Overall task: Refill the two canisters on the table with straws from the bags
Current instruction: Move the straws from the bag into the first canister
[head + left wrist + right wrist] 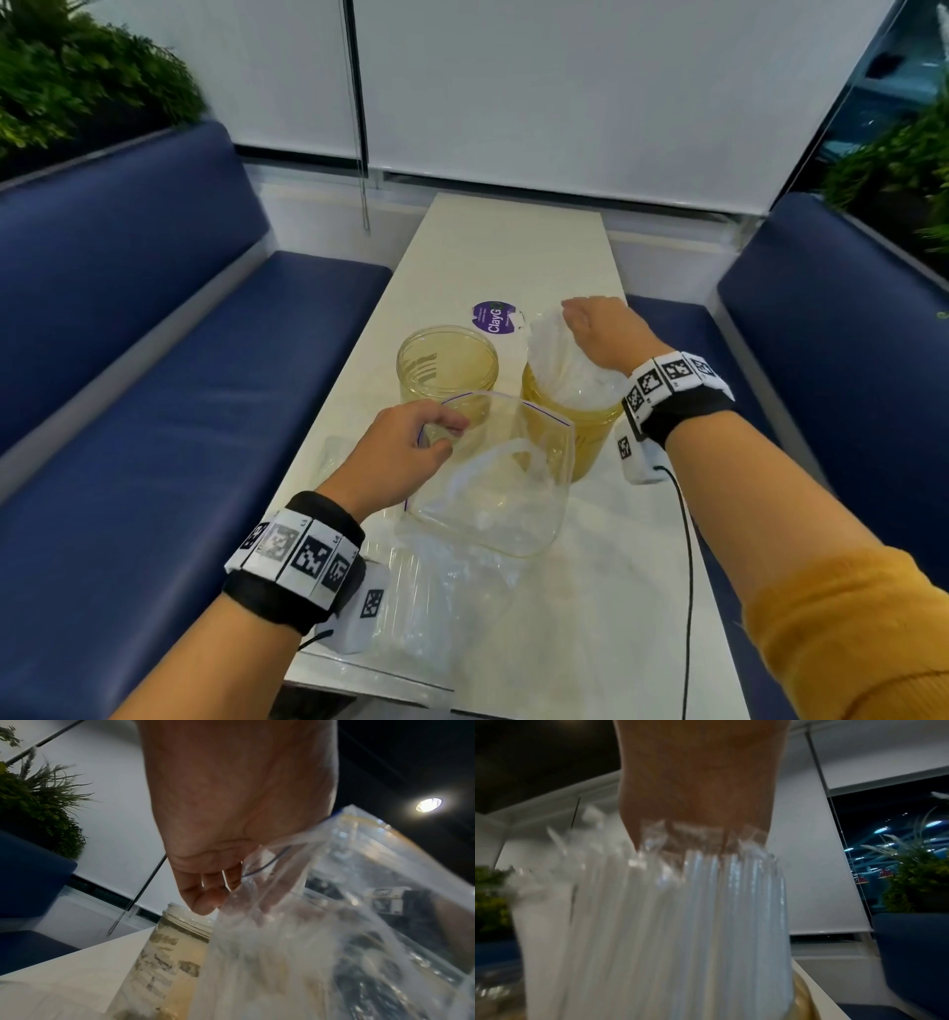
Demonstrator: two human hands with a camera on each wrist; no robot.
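Two yellowish clear canisters stand on the white table (513, 241). The left canister (447, 360) is empty. In the right canister (580, 431) stands a bundle of wrapped white straws (565, 365), and my right hand (570, 318) is cupped over its top, fingers curled round the straws (680, 912). My left hand (452, 436) pinches the rim of a clear zip bag (493, 478) and holds it up in front of the canisters. That bag (308, 923) holds a few straws. In the left wrist view the left canister (174, 943) shows just below the fingers (205, 902).
A second clear bag of straws (436, 591) lies flat near the table's front edge. A round purple sticker (494, 317) sits behind the canisters. Blue benches (179, 385) flank the table, with plants (77, 77) behind them.
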